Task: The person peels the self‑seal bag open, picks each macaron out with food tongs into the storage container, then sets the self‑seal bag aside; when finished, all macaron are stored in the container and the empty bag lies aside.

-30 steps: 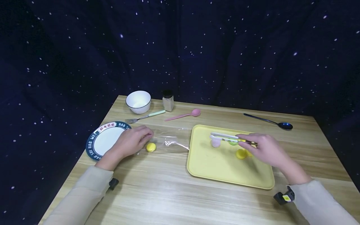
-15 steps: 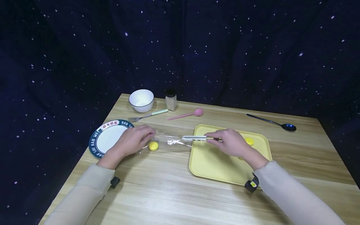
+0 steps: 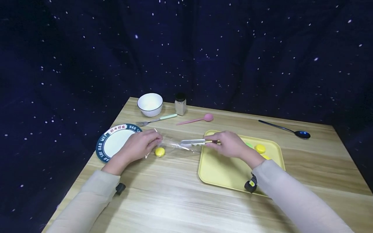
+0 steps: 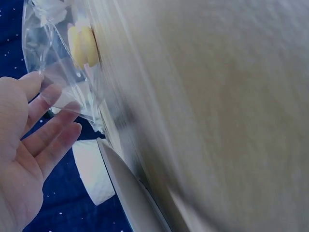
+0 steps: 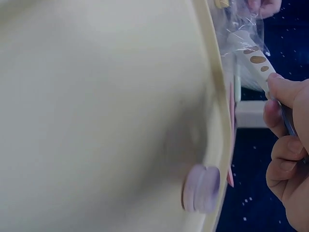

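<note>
My left hand (image 3: 137, 145) pinches the edge of a clear plastic bag (image 4: 63, 72) between thumb and fingers, beside the plate. Inside the bag, at its left end, a yellow macaron (image 3: 160, 152) stands on its edge in the left wrist view. My right hand (image 3: 228, 144) grips tongs with white, brown-spotted arms (image 5: 258, 60), which point left over the tray's edge. Their tips reach into the bag's mouth, and the film blurs what lies between them. A purple macaron (image 5: 200, 188) rests on the yellow tray (image 3: 212, 183), under my right hand.
More yellow macarons (image 3: 260, 148) and a green one (image 3: 249, 145) lie on the tray. Behind are a white bowl (image 3: 150, 105), a jar (image 3: 180, 105), a fork (image 3: 157, 120), a pink spoon (image 3: 198, 119) and a dark spoon (image 3: 301, 134). A blue-rimmed plate (image 3: 116, 142) sits left.
My right hand has carried the tongs leftward from above the tray's macarons to the bag's mouth. The left hand stays at the bag, whose film has shifted slightly.
</note>
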{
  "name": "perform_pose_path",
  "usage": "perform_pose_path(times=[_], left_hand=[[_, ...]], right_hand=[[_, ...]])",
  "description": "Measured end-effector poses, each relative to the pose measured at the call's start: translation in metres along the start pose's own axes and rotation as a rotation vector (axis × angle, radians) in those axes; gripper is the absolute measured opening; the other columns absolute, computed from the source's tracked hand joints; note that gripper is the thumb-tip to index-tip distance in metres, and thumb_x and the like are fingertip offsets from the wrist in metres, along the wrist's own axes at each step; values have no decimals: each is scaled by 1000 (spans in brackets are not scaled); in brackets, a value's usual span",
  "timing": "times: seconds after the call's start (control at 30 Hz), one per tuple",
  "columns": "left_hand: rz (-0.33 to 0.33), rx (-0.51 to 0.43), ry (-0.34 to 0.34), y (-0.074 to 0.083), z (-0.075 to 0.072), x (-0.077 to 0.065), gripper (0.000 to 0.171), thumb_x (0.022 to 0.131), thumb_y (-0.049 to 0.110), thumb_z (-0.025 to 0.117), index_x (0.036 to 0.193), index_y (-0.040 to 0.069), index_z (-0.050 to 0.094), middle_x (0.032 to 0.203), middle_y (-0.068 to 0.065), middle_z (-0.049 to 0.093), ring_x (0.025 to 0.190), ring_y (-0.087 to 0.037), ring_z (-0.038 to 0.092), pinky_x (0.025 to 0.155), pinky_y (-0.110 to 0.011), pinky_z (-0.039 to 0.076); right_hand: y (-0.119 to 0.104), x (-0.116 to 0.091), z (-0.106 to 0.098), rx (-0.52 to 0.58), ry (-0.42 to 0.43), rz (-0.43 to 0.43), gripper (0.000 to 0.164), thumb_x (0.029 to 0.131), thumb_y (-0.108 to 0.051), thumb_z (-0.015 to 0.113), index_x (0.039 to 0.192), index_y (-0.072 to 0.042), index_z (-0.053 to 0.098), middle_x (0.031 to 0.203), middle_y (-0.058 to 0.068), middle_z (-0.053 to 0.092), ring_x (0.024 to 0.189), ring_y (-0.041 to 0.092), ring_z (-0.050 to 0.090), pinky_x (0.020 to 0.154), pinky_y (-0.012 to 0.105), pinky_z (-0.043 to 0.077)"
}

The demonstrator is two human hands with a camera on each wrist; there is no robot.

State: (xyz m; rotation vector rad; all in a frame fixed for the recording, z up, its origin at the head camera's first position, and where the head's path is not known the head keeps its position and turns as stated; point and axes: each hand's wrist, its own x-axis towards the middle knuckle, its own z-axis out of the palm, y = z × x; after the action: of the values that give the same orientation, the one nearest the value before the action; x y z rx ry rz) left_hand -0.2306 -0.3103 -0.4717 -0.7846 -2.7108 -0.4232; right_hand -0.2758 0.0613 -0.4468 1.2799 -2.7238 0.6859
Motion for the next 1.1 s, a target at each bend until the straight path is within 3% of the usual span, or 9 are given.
perform_pose_path(times=[0.3,0.57,0.8,0.93,1.1], left_hand=[[-21,8,3,-1,-2,-1,10,93,25,62,103,25,66,102,10,66,91,-13,64,71,-38,51],[-37,-9,-5,0,0,-1,10,94,27,62,103,25,66,102,10,66,91,-12,64,71,-37,52],[-27,-21,-3,2,-2,0,10,93,29,62,102,27,66,97,14,64,87,-9,63,67,-36,51],[-29,-30,-10,2,-2,0,9,94,30,61,101,28,66,95,15,62,86,-8,62,66,-36,50],[-31,-25,-17,2,-2,0,9,94,31,61,102,28,65,96,15,62,86,-8,62,66,-35,50]], right_hand=[[18,-27,-24,15,4,44,28,92,-37,62,114,-23,71,67,-17,60,56,2,50,58,28,44],[24,-42,-35,12,50,20,25,90,-31,68,112,-21,72,80,-17,67,68,1,57,65,31,49],[20,-33,-21,4,30,11,25,91,-35,65,111,-23,72,67,-17,60,55,1,50,56,27,44],[15,-22,-9,16,22,-15,24,89,-34,67,111,-24,72,79,-18,64,60,2,52,57,26,44],[8,-4,3,23,8,-98,27,89,-31,68,113,-21,72,96,-9,70,73,3,58,67,30,50]])
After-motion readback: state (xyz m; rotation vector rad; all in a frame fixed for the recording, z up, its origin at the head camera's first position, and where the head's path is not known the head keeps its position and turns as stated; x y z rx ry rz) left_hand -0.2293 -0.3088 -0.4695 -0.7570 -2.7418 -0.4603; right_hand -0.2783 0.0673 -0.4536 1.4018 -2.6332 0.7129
